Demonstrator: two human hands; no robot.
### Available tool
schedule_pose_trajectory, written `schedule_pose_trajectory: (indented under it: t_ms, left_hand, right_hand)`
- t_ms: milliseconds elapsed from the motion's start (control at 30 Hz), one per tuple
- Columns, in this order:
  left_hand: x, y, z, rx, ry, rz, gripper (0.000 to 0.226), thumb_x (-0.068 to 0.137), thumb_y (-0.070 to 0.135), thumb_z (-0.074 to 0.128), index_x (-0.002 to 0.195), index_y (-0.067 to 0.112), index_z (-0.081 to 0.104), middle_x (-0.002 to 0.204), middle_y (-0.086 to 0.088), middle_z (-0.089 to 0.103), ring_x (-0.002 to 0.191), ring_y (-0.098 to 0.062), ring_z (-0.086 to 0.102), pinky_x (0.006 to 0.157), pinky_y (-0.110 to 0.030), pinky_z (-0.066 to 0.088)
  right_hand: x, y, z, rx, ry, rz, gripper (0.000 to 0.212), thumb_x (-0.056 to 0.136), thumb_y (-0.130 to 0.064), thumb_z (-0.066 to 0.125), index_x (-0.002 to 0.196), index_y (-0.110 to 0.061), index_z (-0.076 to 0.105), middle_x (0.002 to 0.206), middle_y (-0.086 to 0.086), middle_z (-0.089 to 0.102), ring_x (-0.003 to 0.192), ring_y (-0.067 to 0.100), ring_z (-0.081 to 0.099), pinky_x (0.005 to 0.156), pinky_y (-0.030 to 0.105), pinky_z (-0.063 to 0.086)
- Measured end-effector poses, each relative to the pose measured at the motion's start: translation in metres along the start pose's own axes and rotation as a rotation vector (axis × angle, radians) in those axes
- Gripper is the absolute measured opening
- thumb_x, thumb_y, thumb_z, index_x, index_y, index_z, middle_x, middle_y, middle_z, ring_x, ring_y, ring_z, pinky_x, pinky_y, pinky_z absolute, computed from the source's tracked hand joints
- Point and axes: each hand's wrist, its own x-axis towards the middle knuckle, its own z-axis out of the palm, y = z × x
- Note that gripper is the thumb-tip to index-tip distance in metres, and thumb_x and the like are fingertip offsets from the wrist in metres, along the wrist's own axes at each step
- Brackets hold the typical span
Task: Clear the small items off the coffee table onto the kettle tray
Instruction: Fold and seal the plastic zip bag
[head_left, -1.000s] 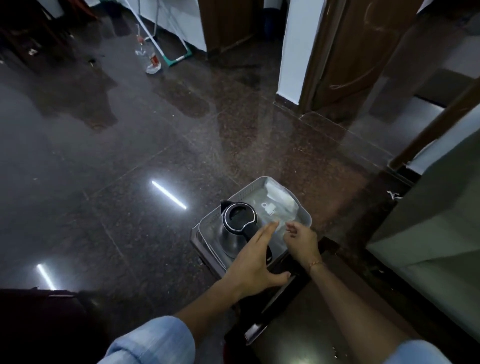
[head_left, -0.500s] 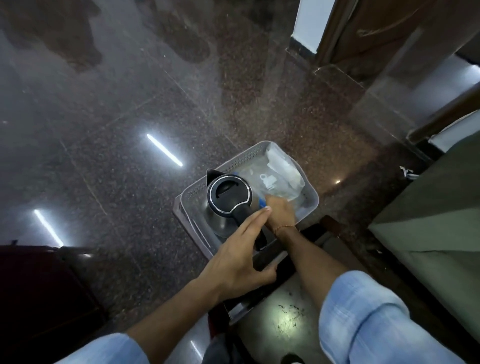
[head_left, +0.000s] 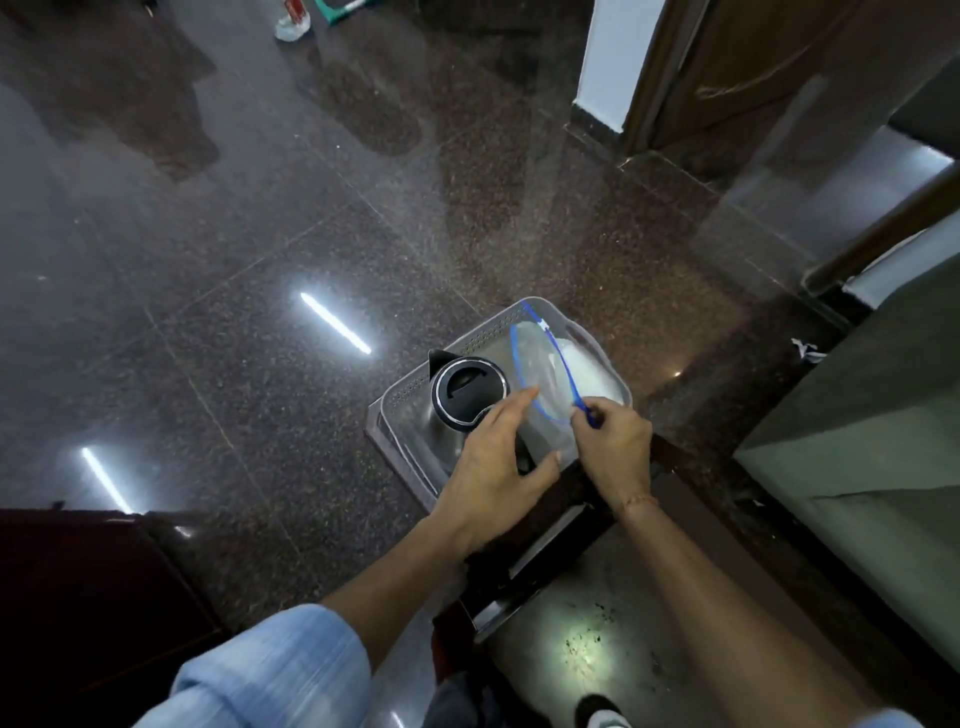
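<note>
Polished dark stone floor (head_left: 260, 260), brown wooden door (head_left: 753, 62), white wall corner (head_left: 613, 57), grey-green sofa (head_left: 883, 441)

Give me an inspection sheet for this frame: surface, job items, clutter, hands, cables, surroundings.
Surface: coffee table, glossy, glare spot.
Job's things: grey tray at its far end, holding kettle, lid closed, and clear zip bag, blue-edged, mouth open.
Clutter: white scrap on floor.
Grippers: right hand pinches the bag's edge; left hand open, fingers extended beside the kettle.
Cables: nothing seen.
Surroundings: dark polished floor, wooden door, sofa.
</note>
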Motion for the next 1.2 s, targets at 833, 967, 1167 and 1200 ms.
schedule_pose_trajectory:
  t_ms: [833, 967, 1167, 1200]
  left_hand:
    - [-0.103, 0.177, 0.037, -0.13, -0.274, 0.419, 0.034, 0.09, 0.019, 0.059, 0.121, 0.031, 0.052, 0.062, 0.014, 0.057, 0.062, -0.001, 0.06, 0.057, -0.012, 0.045]
    - [-0.141, 0.21, 0.065, -0.062, -0.308, 0.525, 0.031, 0.09, 0.021, 0.058, 0.119, 0.032, 0.056, 0.085, 0.01, 0.066, 0.077, -0.004, 0.061, 0.068, -0.021, 0.049]
    - [-0.219, 0.253, 0.116, 0.025, -0.387, 0.646, 0.033, 0.087, 0.022, 0.055, 0.119, 0.028, 0.062, 0.116, 0.009, 0.067, 0.102, -0.009, 0.062, 0.084, -0.023, 0.047]
    - [-0.232, 0.259, 0.125, 0.042, -0.396, 0.647, 0.034, 0.088, 0.023, 0.055, 0.121, 0.029, 0.061, 0.117, 0.01, 0.067, 0.103, -0.009, 0.062, 0.085, -0.024, 0.047]
  right_hand:
    - [-0.225, -0.06, -0.203, 0.511, 0.382, 0.225, 0.033, 0.09, -0.002, 0.049, 0.107, -0.017, 0.073, 0.104, -0.002, 0.075, 0.101, 0.01, 0.069, 0.094, 0.032, 0.054]
    - [-0.246, -0.025, -0.239, 0.769, 0.261, 0.378, 0.036, 0.09, 0.005, 0.046, 0.081, -0.013, 0.076, 0.076, 0.006, 0.076, 0.076, 0.019, 0.072, 0.066, 0.028, 0.058]
    - [-0.301, 0.045, -0.291, 0.853, 0.22, 0.423, 0.044, 0.085, 0.01, 0.047, 0.057, -0.014, 0.072, 0.058, 0.002, 0.069, 0.061, 0.015, 0.067, 0.057, 0.026, 0.054]
    - [-0.312, 0.054, -0.298, 0.898, 0.221, 0.414, 0.048, 0.085, 0.012, 0.045, 0.055, -0.013, 0.072, 0.056, 0.002, 0.068, 0.059, 0.014, 0.066, 0.055, 0.024, 0.054]
